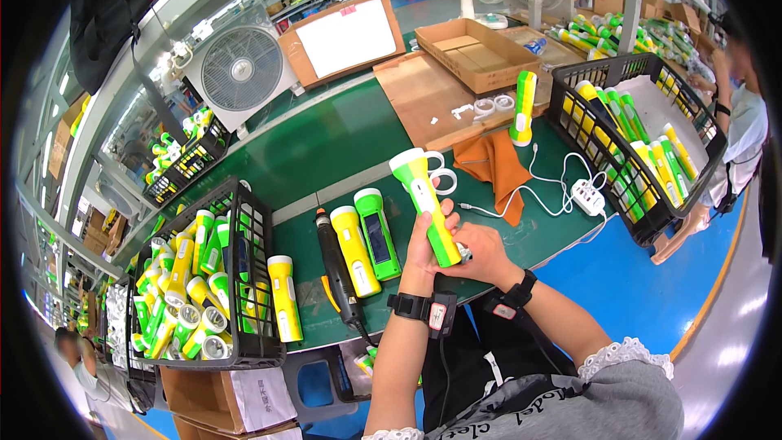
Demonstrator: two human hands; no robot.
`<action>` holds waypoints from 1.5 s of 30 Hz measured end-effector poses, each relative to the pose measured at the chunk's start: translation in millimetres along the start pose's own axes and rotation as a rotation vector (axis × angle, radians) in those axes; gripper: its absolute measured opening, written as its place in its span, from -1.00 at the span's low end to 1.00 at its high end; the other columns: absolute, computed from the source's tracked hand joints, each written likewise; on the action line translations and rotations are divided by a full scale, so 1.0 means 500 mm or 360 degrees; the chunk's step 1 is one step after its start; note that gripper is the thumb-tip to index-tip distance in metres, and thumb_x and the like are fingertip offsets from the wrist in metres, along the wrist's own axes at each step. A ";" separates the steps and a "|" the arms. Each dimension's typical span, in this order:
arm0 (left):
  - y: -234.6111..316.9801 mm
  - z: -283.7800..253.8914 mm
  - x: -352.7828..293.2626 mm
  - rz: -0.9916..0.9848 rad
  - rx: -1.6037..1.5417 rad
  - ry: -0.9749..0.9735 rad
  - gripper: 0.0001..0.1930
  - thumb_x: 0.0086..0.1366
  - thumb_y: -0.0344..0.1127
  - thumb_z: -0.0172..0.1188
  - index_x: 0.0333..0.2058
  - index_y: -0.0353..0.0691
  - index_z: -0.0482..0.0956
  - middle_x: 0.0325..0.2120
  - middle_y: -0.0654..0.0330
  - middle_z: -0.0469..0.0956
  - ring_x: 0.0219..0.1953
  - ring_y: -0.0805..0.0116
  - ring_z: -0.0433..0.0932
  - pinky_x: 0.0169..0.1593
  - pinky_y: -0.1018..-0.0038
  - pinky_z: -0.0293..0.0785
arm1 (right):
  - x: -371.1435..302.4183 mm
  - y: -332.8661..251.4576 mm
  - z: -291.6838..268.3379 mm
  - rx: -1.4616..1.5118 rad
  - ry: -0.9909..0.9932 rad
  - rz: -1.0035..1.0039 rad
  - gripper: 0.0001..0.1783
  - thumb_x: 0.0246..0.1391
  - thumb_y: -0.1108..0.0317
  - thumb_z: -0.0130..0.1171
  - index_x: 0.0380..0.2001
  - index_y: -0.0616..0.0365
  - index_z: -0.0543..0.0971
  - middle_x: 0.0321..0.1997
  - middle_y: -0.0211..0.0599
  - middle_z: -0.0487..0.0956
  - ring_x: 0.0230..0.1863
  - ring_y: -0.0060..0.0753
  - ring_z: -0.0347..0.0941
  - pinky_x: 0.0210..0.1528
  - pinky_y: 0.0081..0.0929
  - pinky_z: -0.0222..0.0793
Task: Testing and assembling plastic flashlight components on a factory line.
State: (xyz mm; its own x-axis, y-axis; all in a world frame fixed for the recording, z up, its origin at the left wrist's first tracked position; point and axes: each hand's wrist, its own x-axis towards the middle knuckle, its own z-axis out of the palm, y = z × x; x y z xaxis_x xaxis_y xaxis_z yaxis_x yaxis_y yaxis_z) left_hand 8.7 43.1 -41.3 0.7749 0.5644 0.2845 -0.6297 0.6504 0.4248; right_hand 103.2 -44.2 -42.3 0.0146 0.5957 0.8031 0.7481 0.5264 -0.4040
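Note:
A yellow and green flashlight (422, 195) is tilted over the bench's front edge, its wide yellow head pointing up and away. My left hand (419, 248) is closed around its body. At its green tail end my right hand (486, 255) is closed, beside a small silvery piece (464, 252); what its fingers hold is hidden. Two white rings (445, 181) show right behind the flashlight's head; whether my left fingers touch them I cannot tell. To the left lie a green flashlight (376, 235), a yellow one (355, 250) and a black electric screwdriver (336, 265).
Black crates of flashlights stand at left (259, 341) and right (661, 224). Another yellow flashlight (284, 299) lies beside the left crate. Beyond are an orange cloth (491, 165), an upright flashlight (523, 108), a white power strip (588, 196) with cables, and a cardboard tray (481, 73). A co-worker (737, 106) is at right.

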 end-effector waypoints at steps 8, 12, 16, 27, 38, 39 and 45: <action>0.002 -0.006 -0.003 0.0074 0.0264 0.0088 -0.33 0.13 -0.20 0.11 0.16 -0.02 -0.03 -0.46 0.30 0.17 -0.46 0.52 0.23 -0.35 0.59 0.32 | 0.001 -0.001 -0.005 -0.0079 -0.0055 0.0085 -0.43 -0.50 0.28 0.38 -0.30 0.12 0.40 -0.45 -0.30 0.48 -0.50 -0.21 0.43 -0.48 -0.41 0.35; 0.001 -0.008 -0.001 0.0038 0.0246 0.0058 -0.32 0.12 -0.18 0.13 0.16 -0.01 -0.02 -0.46 0.30 0.17 -0.47 0.52 0.22 -0.39 0.61 0.28 | -0.004 0.003 -0.003 -0.0051 -0.0134 0.0132 -0.44 -0.48 0.27 0.37 -0.29 0.13 0.40 -0.43 -0.28 0.48 -0.48 -0.19 0.44 -0.45 -0.39 0.35; 0.001 0.007 0.007 0.0091 0.0087 0.0039 -0.40 0.16 -0.04 0.06 0.13 -0.02 0.05 -0.48 0.31 0.17 -0.48 0.52 0.22 -0.40 0.56 0.26 | 0.001 0.002 -0.003 -0.0008 -0.0163 0.0200 -0.43 -0.46 0.24 0.36 -0.28 0.13 0.38 -0.43 -0.28 0.48 -0.49 -0.18 0.44 -0.43 -0.39 0.36; -0.008 0.017 0.017 0.0114 0.1312 -0.0102 -0.29 -0.07 -0.23 0.28 0.07 -0.23 0.20 0.06 0.19 0.19 0.11 0.31 0.19 0.13 0.42 0.13 | 0.029 0.022 -0.013 0.0637 0.0111 0.0919 -0.53 -0.28 0.43 0.27 -0.20 0.20 0.39 -0.33 -0.30 0.47 -0.27 -0.43 0.42 -0.19 -0.50 0.30; 0.008 -0.014 0.017 0.0330 0.0486 0.0530 -0.62 0.26 0.01 -0.21 -0.26 -0.18 0.41 -0.52 0.29 0.34 -0.43 0.47 0.31 -0.27 0.49 0.28 | 0.101 0.038 -0.329 -0.0221 0.0659 0.0077 -0.70 -0.27 0.46 0.26 -0.36 0.16 0.47 -0.36 -0.27 0.49 -0.27 -0.34 0.44 -0.20 -0.41 0.35; 0.007 -0.013 0.018 0.0350 0.0467 0.0515 -0.64 0.25 -0.01 -0.21 -0.28 -0.17 0.41 -0.53 0.30 0.33 -0.45 0.48 0.30 -0.29 0.50 0.27 | 0.133 0.068 -0.371 0.0409 0.1172 0.0606 -0.79 -0.19 0.43 0.23 -0.40 0.17 0.47 -0.39 -0.36 0.48 -0.37 -0.50 0.42 -0.36 -0.52 0.34; -0.010 0.016 0.030 0.0325 0.0549 0.0601 -0.69 0.22 -0.06 -0.18 -0.34 -0.17 0.38 -0.58 0.32 0.27 -0.49 0.48 0.25 -0.33 0.51 0.22 | 0.135 0.293 -0.704 -0.0393 0.0141 0.1866 -0.56 -0.16 0.25 0.14 -0.22 0.17 0.27 -0.48 -0.25 0.40 -0.55 -0.39 0.41 -0.81 -0.47 0.25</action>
State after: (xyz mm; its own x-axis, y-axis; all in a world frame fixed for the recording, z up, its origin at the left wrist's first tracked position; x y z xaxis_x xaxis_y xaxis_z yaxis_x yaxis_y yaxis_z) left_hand 24.1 44.4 -32.4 0.5254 0.8462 0.0892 -0.6614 0.3401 0.6685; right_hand 447.3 -140.7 106.8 0.8099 0.5856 0.0340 0.3560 -0.4446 -0.8220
